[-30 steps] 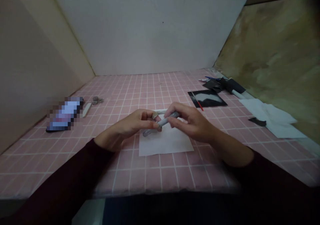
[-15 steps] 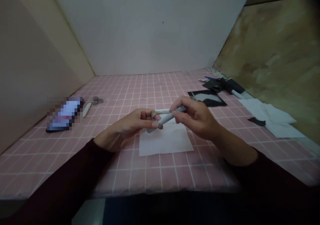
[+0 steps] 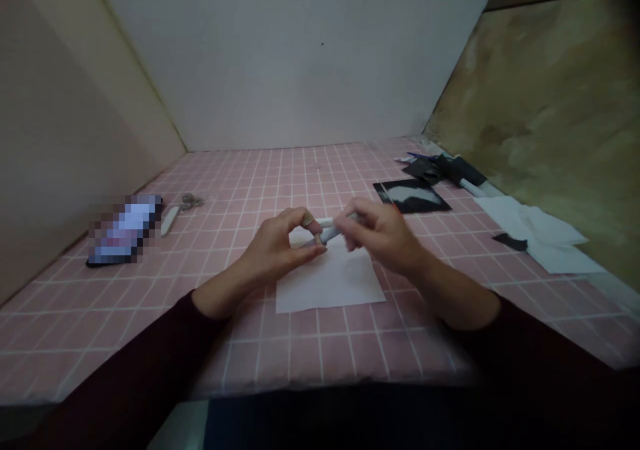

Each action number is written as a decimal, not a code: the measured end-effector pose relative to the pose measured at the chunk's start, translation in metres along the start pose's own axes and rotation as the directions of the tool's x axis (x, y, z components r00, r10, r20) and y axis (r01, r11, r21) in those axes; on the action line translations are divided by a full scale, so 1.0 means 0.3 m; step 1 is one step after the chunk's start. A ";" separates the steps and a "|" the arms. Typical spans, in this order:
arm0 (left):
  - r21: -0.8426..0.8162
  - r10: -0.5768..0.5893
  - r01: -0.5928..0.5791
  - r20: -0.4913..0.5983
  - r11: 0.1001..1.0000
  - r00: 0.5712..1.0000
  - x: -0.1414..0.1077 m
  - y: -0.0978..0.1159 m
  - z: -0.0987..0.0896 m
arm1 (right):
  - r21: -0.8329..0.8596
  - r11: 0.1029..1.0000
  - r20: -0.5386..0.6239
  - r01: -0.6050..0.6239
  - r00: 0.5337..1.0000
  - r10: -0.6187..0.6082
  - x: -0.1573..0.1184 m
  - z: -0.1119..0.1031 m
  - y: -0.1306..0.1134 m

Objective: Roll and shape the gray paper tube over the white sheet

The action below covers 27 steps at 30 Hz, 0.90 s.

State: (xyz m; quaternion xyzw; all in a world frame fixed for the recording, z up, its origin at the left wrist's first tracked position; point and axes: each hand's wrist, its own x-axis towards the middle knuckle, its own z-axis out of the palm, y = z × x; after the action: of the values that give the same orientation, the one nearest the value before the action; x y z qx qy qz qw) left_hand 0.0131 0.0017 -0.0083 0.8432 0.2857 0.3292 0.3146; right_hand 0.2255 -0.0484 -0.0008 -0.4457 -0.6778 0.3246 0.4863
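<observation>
Over a white sheet of paper (image 3: 330,283), both hands meet on a slim grey tube (image 3: 330,233). My right hand (image 3: 380,230) is closed around its far part, a little smeared by motion. At the tube's near end, the thumb and fingertips of my left hand (image 3: 275,247) pinch it. A finger of that hand has something pale tan on its tip. Behind the tube, between the hands, a whitish strip (image 3: 326,223) shows; I cannot make out what it is.
On the left lie a phone (image 3: 125,230), a pale flat bar (image 3: 170,221) and scissors (image 3: 191,201). Beyond my right hand is a black sheet with a light shape (image 3: 435,200), crossed by a thin stick. Dark scraps (image 3: 424,169) and white papers (image 3: 540,223) lie right.
My right hand has slid down and slightly left along the tube. My left fingers have shifted toward its near end, and less of the tube shows.
</observation>
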 end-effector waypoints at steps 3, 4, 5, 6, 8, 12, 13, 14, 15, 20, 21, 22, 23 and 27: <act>0.187 0.137 -0.118 -0.090 0.975 0.987 -0.001 0.006 0.005 | 0.018 1.000 -0.145 -0.008 0.989 0.011 0.006 -0.005 0.002; 0.224 0.169 -0.142 -0.104 0.964 0.980 -0.002 0.007 0.008 | 0.010 1.000 -0.137 -0.009 0.990 0.010 0.007 -0.002 0.002; 0.255 0.198 -0.166 -0.106 0.953 0.974 -0.002 0.008 0.011 | -0.007 1.000 -0.103 -0.011 0.995 0.010 0.007 0.002 0.004; 0.279 0.225 -0.189 -0.101 0.941 0.969 -0.002 0.009 0.014 | -0.026 1.000 -0.055 -0.016 0.998 0.014 0.008 0.007 0.005; 0.309 0.260 -0.223 -0.085 0.924 0.962 -0.002 0.013 0.017 | -0.046 0.999 -0.002 -0.025 1.000 0.025 0.010 0.009 0.008; 0.239 0.184 -0.154 -0.108 0.959 0.977 -0.001 0.018 0.011 | -0.053 0.998 -0.137 -0.026 0.990 0.019 0.012 -0.006 0.008; 0.175 0.126 -0.106 -0.107 0.979 0.986 0.000 0.017 0.009 | -0.065 0.998 -0.140 -0.011 0.990 0.002 0.011 -0.006 0.007; 0.093 0.065 -0.056 -0.096 0.994 0.993 0.001 0.014 0.007 | -0.080 0.997 -0.108 0.011 0.994 -0.019 0.009 -0.002 0.006; 0.000 0.005 -0.005 -0.069 1.000 0.998 0.002 0.010 0.005 | -0.092 0.995 -0.052 0.038 0.998 -0.043 0.006 0.002 0.004; -0.400 -0.162 0.177 0.072 0.899 0.984 0.013 -0.011 -0.004 | -0.056 0.993 -0.083 0.106 0.990 -0.110 0.003 -0.003 -0.008; -0.454 -0.192 0.208 0.083 0.866 0.978 0.014 -0.013 -0.005 | -0.047 0.993 -0.143 0.106 0.983 -0.112 0.004 -0.009 -0.010; -0.500 -0.224 0.241 0.095 0.832 0.970 0.015 -0.015 -0.007 | -0.047 0.992 -0.163 0.116 0.979 -0.122 0.005 -0.014 -0.011; -0.534 -0.256 0.276 0.114 0.799 0.960 0.015 -0.017 -0.008 | -0.048 0.991 -0.144 0.128 0.981 -0.133 0.005 -0.016 -0.011; -0.573 -0.306 0.397 0.253 0.717 0.918 0.014 -0.018 -0.014 | -0.010 0.986 0.061 0.168 0.984 -0.168 0.002 -0.013 -0.007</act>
State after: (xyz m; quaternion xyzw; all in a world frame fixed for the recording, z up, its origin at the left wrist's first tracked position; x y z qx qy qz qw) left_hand 0.0112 0.0096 -0.0082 0.6456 0.2956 0.2781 0.6469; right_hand 0.2287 -0.0487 0.0026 -0.3807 -0.7297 0.2906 0.4880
